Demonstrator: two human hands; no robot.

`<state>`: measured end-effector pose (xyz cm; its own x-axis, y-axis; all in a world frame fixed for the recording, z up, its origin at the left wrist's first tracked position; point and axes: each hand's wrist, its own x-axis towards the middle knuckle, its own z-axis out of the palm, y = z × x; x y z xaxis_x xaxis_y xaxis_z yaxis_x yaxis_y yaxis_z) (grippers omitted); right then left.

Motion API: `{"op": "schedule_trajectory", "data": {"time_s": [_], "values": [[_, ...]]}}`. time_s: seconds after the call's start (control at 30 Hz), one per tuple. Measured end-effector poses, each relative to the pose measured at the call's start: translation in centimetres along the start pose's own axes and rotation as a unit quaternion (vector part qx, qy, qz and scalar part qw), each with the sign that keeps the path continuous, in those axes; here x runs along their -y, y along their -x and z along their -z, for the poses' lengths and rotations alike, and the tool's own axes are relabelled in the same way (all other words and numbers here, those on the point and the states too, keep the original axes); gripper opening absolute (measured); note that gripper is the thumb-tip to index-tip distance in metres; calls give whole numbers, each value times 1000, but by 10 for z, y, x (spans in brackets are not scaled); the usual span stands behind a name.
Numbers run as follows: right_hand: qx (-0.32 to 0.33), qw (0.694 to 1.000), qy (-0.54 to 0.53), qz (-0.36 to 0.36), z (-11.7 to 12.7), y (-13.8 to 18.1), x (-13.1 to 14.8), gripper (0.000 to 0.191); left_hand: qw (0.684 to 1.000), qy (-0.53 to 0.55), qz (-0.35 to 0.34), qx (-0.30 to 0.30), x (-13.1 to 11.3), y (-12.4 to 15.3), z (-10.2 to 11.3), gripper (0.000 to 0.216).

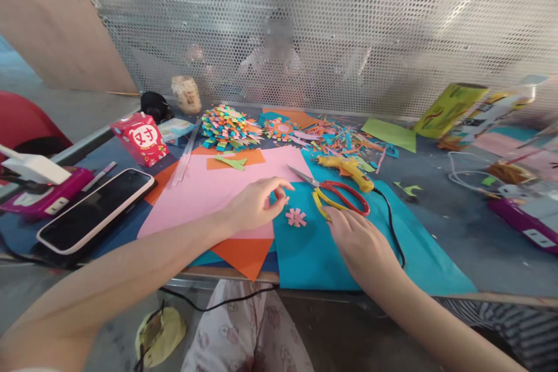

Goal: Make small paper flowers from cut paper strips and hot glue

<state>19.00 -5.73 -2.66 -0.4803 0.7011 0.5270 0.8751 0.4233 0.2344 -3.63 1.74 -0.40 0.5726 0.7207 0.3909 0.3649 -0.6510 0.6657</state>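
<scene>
My left hand (257, 203) hovers over the pink sheet (196, 203) at its right side, palm inward. Its fingers are curled, with a gap between thumb and forefinger and nothing seen in them. Just right of its fingertips, a small pink paper flower (296, 217) lies on the blue sheet (314, 261). My right hand (360, 244) has its fingers on the yellow handle of the scissors (323, 187), which also have a red handle; the blades point up-left toward the pink sheet. Behind the scissors lies a yellow glue gun (346, 170) with a black cord.
Fringed paper flowers (229, 128) and a heap of paper shreds (344, 136) stand at the back. On the left are a phone (96, 209), a red box (140, 138) and a purple power strip (52, 197). A yellow roll (449, 110) stands back right, before a perforated metal panel (322, 29).
</scene>
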Motion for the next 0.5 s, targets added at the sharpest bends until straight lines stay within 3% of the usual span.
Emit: {"op": "schedule_trajectory", "data": {"time_s": [0.27,0.43,0.5], "values": [[-3,999,-1,46,22,7,-2,31,1000,1,-21,3,-3,1,0,20],[21,986,-102,-130,45,26,-21,22,1000,-6,-29,5,-4,1,0,21],[31,981,-126,-145,51,37,-21,21,999,-9,-30,10,-4,2,-1,21]]}}
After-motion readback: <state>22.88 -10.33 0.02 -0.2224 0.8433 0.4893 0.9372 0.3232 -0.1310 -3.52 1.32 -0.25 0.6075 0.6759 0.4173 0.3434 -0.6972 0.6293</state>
